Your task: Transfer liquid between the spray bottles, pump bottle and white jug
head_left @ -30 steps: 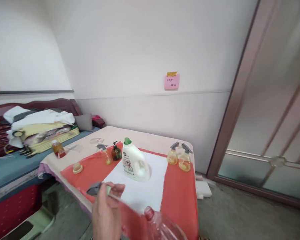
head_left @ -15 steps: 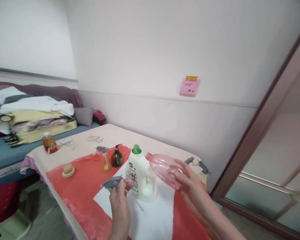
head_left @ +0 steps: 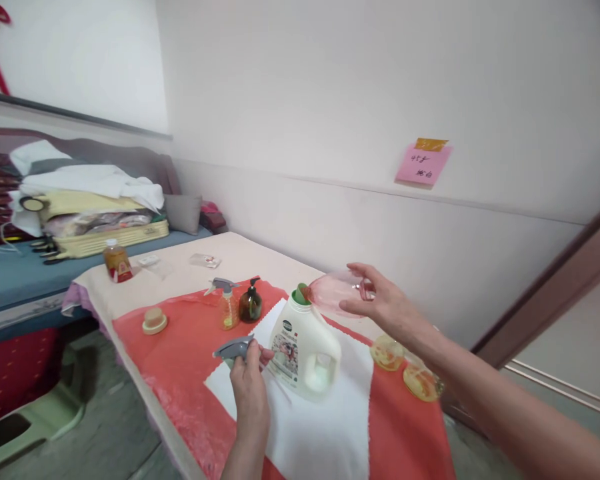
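My left hand [head_left: 250,373] is closed around a grey trigger spray head [head_left: 234,347], whose thin tube points down to the right. With my right hand [head_left: 380,300] I grip the base of a clear pink bottle [head_left: 333,293], tipped onto its side. Its neck is at the green spout of a white detergent jug [head_left: 305,353]; whether they touch I cannot tell. The jug stands upright on a white cloth [head_left: 325,433]. Behind it are a dark pump bottle [head_left: 251,303] and a clear spray bottle [head_left: 228,310] with a grey trigger.
A beige round cap [head_left: 155,321] lies on the red sheet [head_left: 180,373]. Two bottles with yellow contents [head_left: 405,367] stand at the right, partly behind my forearm. An amber bottle [head_left: 117,261] is at the table's far left, near plastic packets [head_left: 205,260].
My right hand has raised the pink bottle and turned it nearly level, bringing its neck to the jug's spout. My left hand still holds the spray head. The view has shifted.
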`<action>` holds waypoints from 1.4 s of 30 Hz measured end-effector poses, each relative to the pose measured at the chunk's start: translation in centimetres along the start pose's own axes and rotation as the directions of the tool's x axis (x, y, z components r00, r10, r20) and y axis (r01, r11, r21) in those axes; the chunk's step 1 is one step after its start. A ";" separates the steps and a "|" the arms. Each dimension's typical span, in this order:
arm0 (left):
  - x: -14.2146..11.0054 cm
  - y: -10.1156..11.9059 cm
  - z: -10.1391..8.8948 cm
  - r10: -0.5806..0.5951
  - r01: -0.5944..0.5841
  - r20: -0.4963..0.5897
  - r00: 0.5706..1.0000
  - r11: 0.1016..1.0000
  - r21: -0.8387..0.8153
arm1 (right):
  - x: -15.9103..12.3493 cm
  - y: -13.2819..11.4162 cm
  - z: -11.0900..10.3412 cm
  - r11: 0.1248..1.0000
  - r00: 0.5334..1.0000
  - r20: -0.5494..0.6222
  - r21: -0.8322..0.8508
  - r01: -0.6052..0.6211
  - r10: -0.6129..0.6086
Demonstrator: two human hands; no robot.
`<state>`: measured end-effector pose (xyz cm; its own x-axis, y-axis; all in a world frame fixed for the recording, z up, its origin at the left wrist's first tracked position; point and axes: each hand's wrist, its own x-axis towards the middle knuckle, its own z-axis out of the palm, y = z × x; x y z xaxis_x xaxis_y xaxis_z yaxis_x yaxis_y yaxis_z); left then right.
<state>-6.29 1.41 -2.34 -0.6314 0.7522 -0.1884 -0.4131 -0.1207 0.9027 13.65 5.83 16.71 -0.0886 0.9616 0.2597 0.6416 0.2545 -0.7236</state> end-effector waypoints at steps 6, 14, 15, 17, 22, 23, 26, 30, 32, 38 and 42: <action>0.6 -0.1 0.1 -0.007 0.006 -0.012 1.000 0.993 -0.114 | 2.9 -3.6 0.1 0.991 0.995 0.015 -0.089 0.096 -0.095; 0.8 0.3 0.1 -0.020 0.019 -0.003 1.000 0.984 -0.175 | 6.1 -5.4 1.9 0.983 0.988 0.010 -0.103 0.153 -0.153; 0.8 0.4 0.1 -0.028 0.027 -0.001 1.000 0.983 -0.181 | 6.3 -5.5 2.0 0.982 0.987 0.010 -0.104 0.158 -0.158; 0.8 0.6 0.0 -0.042 0.042 0.000 0.999 0.981 -0.188 | 6.4 -5.7 2.1 0.981 0.986 0.009 -0.106 0.165 -0.165; 0.6 0.6 0.2 -0.049 0.049 0.003 0.999 0.981 -0.190 | 5.8 -5.9 2.1 0.983 0.987 0.005 -0.097 0.158 -0.158; 0.6 0.5 0.3 -0.043 0.043 0.005 0.999 0.982 -0.185 | 5.6 -5.8 2.1 0.983 0.987 0.002 -0.093 0.158 -0.158; 0.6 0.2 0.3 -0.028 0.029 0.010 1.000 0.985 -0.169 | 5.1 -5.5 2.0 0.985 0.988 -0.009 -0.072 0.156 -0.157; 0.4 0.0 0.3 -0.013 0.018 0.033 0.999 0.991 -0.135 | 3.9 -4.8 1.5 0.990 0.990 -0.023 -0.031 0.138 -0.139; 0.1 0.1 0.3 -0.008 0.013 0.039 0.999 0.993 -0.121 | 2.7 -3.9 0.9 0.994 0.993 -0.043 -0.002 0.113 -0.113; -1.1 0.7 0.8 -0.037 0.051 0.096 0.995 0.988 -0.145 | -4.6 3.9 1.0 0.878 0.960 -0.211 0.474 -0.063 0.183; -1.3 1.0 1.1 -0.082 0.113 0.099 0.992 0.924 -0.365 | -10.8 10.8 3.7 0.501 0.926 -0.044 0.850 -0.162 0.374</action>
<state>-5.12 1.04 -0.73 -0.5272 0.8202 -0.2223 -0.6926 -0.2632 0.6716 18.69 -1.40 3.70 0.1918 0.9814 -0.0021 -0.3118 0.0589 -0.9483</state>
